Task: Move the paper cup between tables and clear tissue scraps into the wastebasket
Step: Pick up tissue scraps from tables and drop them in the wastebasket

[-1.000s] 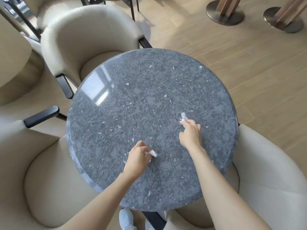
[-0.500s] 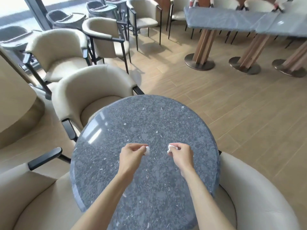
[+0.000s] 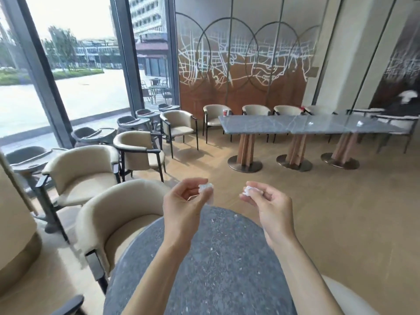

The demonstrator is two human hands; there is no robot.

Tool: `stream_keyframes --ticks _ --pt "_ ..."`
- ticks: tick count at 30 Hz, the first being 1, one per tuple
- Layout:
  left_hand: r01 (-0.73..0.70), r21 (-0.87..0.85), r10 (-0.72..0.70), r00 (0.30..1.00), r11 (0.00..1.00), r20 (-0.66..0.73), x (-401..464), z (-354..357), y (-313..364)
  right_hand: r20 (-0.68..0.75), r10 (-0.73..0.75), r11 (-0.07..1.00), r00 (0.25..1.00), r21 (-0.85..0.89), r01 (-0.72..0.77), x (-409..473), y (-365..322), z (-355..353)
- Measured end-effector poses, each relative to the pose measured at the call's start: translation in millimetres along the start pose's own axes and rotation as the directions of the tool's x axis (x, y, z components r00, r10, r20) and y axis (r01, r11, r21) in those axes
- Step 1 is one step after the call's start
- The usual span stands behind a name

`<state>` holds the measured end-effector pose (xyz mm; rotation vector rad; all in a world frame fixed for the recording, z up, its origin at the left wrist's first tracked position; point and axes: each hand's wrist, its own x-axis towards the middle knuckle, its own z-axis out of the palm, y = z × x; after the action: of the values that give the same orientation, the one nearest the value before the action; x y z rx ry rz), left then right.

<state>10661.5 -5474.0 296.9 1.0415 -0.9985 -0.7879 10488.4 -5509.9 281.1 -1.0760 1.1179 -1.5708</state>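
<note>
My left hand (image 3: 184, 208) is raised above the round grey stone table (image 3: 211, 269) and pinches a white tissue scrap (image 3: 206, 188) between thumb and fingers. Beside it, my right hand (image 3: 270, 210) pinches a second crumpled tissue scrap (image 3: 248, 191). Both hands hover over the table's far edge, a short gap apart. A red paper cup (image 3: 225, 112) stands at the left end of the long grey table (image 3: 284, 125) across the room. Small white scraps (image 3: 360, 123) lie further right on that table. No wastebasket is in view.
Beige armchairs (image 3: 106, 214) ring the round table on the left and far side. More chairs (image 3: 138, 146) and grey high chairs (image 3: 91, 135) line the window wall. Open wooden floor (image 3: 341, 212) stretches between me and the long table on its pedestal bases.
Both hands picked the tissue scraps off the round table and lifted them up toward each other. My head tilted up, bringing the room and the long table into view.
</note>
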Motion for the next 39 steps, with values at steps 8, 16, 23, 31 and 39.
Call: stream_keyframes --ticks 8,16,23,31,39 --pt "0.010 -0.018 -0.006 0.985 1.000 0.171 -77 -18 32 -0.081 -0.009 0.999 0.997 -0.037 0.006 -117 -42 -26" --pt "0.001 -0.037 0.017 0.879 0.999 0.476 -166 39 57 -0.264 -0.098 0.994 0.960 0.018 0.106 -210 -92 -105" --pt "0.095 -0.110 0.024 0.641 0.989 0.767 -316 121 88 -0.545 -0.167 0.985 0.822 -0.064 0.158 -340 -128 -244" --pt "0.273 -0.115 0.006 0.369 0.955 0.929 -550 200 124 -0.774 -0.236 0.971 0.588 -0.204 0.120 -541 -172 -399" --pt "0.324 -0.084 0.063 0.076 0.942 0.995 -749 241 163 -0.918 -0.296 0.954 0.262 -0.275 0.116 -724 -207 -496"
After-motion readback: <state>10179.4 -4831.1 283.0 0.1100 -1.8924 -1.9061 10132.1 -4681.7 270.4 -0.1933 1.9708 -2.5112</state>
